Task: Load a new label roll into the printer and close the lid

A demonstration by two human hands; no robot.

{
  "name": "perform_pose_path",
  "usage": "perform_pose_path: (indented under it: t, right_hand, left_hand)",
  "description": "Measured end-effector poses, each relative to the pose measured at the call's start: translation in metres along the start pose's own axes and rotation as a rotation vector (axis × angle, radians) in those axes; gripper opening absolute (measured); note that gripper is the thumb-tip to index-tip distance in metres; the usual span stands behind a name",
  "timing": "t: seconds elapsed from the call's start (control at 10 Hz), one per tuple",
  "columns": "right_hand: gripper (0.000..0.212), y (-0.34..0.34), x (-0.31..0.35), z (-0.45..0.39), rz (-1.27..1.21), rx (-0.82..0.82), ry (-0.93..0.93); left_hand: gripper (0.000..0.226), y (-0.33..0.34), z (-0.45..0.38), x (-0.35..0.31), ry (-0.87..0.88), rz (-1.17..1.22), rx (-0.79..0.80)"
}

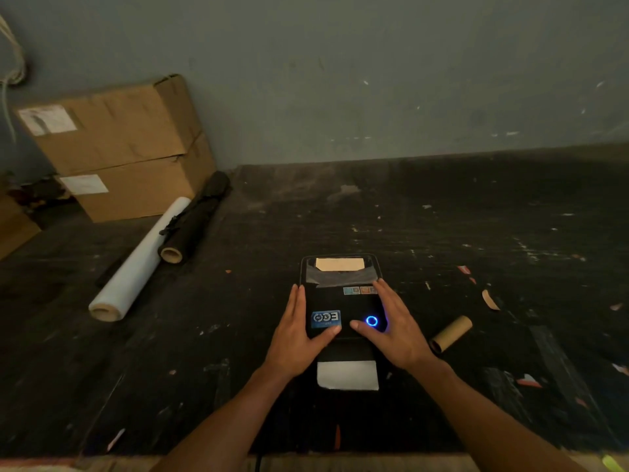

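Now: closing lid (pixel 343 303) | left hand (pixel 299 338), right hand (pixel 394 330) flat, fingers apart, gripping nothing | press evenly both sides; keep label (pixel 347 374) free.

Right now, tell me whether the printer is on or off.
On. The ring light on the printer glows blue, between the left hand and right hand resting on its lid.

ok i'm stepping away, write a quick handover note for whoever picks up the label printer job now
Left hand: flat on the printer lid's left side, holding nothing.
Right hand: flat on the right side, thumb by the lit blue button.
Lid looks down; white label sticks out the front. Empty cardboard core lies to the right.
Left: confirm the lid has latched; I can't tell from here.
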State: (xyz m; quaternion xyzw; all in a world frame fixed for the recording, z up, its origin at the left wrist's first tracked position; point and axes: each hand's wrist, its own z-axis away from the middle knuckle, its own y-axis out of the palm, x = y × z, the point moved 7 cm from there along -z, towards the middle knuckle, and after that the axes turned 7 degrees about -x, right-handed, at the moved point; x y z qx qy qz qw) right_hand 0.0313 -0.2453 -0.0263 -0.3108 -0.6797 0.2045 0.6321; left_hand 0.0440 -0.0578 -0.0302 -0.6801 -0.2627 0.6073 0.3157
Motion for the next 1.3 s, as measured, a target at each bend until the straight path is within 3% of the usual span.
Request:
perform_pose_path:
  t: [0.8,1.0,1.1,1.2,1.3]
  right_hand:
    - [0.091,0.0,0.001,0.001,-0.003,0.009,0.0]
    - [0.092,-0.004,-0.001,0.005,-0.102,-0.013,0.064]
    - [0.089,-0.009,0.008,0.01,-0.117,-0.006,0.045]
    - [0.069,-0.055,0.045,0.006,-0.18,-0.109,0.004]
    - [0.039,-0.157,0.123,0.014,-0.44,-0.354,-0.162]
  left_hand:
    - [0.105,0.002,-0.002,0.004,0.002,-0.004,0.025]
    - [0.108,0.001,-0.002,0.003,-0.034,-0.007,0.094]
    - [0.107,-0.008,0.0,0.003,-0.039,0.032,0.2]
    - [0.086,-0.048,0.005,-0.003,-0.025,0.09,0.57]
    - [0.093,-0.154,-0.003,-0.03,0.084,0.155,0.411]
